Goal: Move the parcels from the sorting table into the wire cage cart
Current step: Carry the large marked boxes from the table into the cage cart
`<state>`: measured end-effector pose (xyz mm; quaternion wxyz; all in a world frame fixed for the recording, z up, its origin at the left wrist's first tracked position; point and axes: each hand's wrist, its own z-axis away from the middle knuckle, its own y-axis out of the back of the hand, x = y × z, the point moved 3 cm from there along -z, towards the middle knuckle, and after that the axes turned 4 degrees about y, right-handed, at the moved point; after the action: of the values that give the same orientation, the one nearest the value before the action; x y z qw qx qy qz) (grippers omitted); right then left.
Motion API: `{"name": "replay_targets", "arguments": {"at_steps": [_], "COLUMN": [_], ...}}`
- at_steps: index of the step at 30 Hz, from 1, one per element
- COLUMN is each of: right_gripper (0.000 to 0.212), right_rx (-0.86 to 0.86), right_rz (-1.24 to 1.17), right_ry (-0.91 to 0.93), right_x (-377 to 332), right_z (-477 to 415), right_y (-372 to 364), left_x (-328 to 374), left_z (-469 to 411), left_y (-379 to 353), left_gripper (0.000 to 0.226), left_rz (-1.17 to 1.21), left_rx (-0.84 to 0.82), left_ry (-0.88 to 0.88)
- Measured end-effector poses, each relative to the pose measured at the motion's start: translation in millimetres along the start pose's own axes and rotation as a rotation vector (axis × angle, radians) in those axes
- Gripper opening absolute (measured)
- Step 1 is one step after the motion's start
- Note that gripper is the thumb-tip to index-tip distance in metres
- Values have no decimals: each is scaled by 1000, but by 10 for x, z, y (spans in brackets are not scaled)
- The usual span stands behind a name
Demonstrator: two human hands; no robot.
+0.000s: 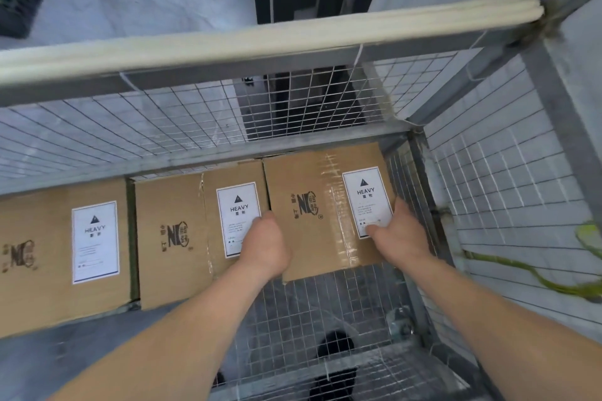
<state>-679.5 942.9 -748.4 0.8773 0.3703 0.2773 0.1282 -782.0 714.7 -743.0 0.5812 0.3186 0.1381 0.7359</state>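
Note:
I look down into the wire cage cart (488,192). Three brown cardboard parcels with white HEAVY labels sit in a row along its far side. The right parcel (306,205) stands in the far right corner, slightly raised above its neighbours. My left hand (265,246) grips its left edge, fingers curled down between it and the middle parcel (176,238). My right hand (402,233) holds its right edge, thumb lying on the label, fingers hidden down the side. The left parcel (49,254) lies further left.
A cream padded top rail (260,39) crosses the cart's far side. Bare wire mesh floor (325,309) shows in front of the right parcel. A green cord (534,273) hangs on the right mesh wall. Dark shoes show below the mesh.

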Motion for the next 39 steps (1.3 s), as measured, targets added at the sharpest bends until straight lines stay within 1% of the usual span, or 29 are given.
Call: {"name": "replay_targets", "arguments": {"at_steps": [3,5,8,10,12,14,18,22,24,29,34,37,39], "right_gripper": [68,70,69,64,59,61,66,59,60,66,69,73,76], "right_rx": [-29,-56,-65,-70,-81,-96,-102,-73,-57,6,113,158,187], "right_rz": [32,74,105,105,104,121,148,169,182,223,243,228,220], "right_ry": [48,73,101,120,141,152,178,212,222,239,230,208,195], "right_x": [-37,-67,-114,-159,-225,-314,-554,-853,-1003,-1371,-1675,-1747,-1787], "right_z": [-4,20,92,166,266,386,692,1087,1315,1976,2796,3259,3528], "right_y": [-35,-48,-31,6,58,135,371,675,834,1257,1678,1899,2054], "left_x": [37,70,127,164,191,212,271,338,363,394,418,484,569], "left_z": [-32,-25,26,93,183,294,597,999,1229,1865,2567,2980,3246], "left_y": [-2,-7,8,53,131,242,563,940,1125,1589,2075,2335,2490], "left_gripper": [40,39,31,29,39,50,58,59,58,76,66,67,62], "left_rz": [-15,-23,-51,-75,-113,-144,-215,-246,-262,-337,-407,-428,-431], "left_rx": [19,9,-17,-21,-18,-9,35,79,99,153,216,231,255], "left_ry": [-29,-45,-59,-76,-105,-127,-185,-250,-292,-397,-496,-549,-593]}}
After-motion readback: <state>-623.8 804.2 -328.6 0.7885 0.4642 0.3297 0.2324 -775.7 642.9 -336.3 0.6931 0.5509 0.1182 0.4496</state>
